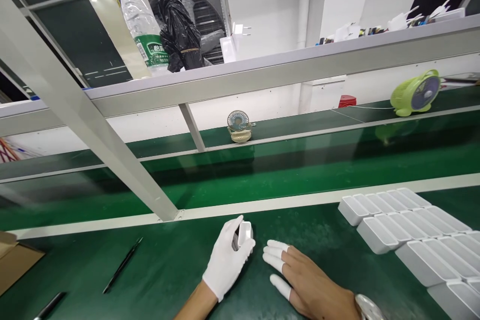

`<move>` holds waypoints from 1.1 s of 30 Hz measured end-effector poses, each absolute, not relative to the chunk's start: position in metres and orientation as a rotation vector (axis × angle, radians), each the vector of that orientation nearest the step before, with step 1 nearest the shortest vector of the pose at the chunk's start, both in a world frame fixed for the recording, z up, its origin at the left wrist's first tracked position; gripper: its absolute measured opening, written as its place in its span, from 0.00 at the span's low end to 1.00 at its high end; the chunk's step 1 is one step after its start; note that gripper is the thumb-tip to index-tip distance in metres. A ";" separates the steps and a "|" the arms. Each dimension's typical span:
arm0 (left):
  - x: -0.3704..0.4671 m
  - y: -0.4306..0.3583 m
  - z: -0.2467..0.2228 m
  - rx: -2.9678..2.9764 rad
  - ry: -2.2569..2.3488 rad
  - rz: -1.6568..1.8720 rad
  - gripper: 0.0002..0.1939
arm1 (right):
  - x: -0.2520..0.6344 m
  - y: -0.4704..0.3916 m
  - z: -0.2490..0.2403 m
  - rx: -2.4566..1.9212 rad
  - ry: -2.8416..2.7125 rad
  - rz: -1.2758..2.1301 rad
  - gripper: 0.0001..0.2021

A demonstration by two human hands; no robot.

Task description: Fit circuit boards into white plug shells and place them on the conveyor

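My left hand (228, 256), in a white glove, is closed around a small white plastic case (245, 232) with a raised rim. Its thumb and fingers wrap the sides and hide part of it. To the right, my right hand (303, 277) wears white finger cots and holds nothing. The fingers of that hand are apart, pointing toward the case without touching it. Rows of white rectangular open-topped boxes (420, 240) stand on the green work surface (168, 270) to the right of both hands.
Dark pens or tools lie left, one a thin black tweezer-like tool (123, 265). A cardboard box (18, 262) sits at the left edge. A slanted metal post (112, 160) rises beside the green belt (281, 175). Beyond are a small fan (238, 122) and a green fan (416, 94).
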State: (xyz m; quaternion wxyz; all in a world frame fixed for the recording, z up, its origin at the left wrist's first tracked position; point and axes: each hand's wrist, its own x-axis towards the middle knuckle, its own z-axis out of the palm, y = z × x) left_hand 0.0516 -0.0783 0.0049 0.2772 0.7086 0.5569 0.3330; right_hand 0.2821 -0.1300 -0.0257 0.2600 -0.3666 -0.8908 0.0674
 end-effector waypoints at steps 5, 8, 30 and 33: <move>0.051 -0.080 0.003 1.913 1.566 1.007 0.24 | 0.282 -0.130 -0.022 -0.977 -2.402 0.169 0.26; 0.049 -0.091 0.003 2.080 1.556 1.136 0.17 | 0.282 -0.129 -0.020 -0.978 -2.417 0.165 0.27; 0.075 -0.117 -0.020 2.630 1.001 0.630 0.16 | 0.288 -0.130 -0.006 -0.967 -2.558 0.087 0.40; 0.075 -0.117 -0.021 2.663 1.019 0.615 0.15 | 0.288 -0.130 -0.006 -0.970 -2.573 0.077 0.42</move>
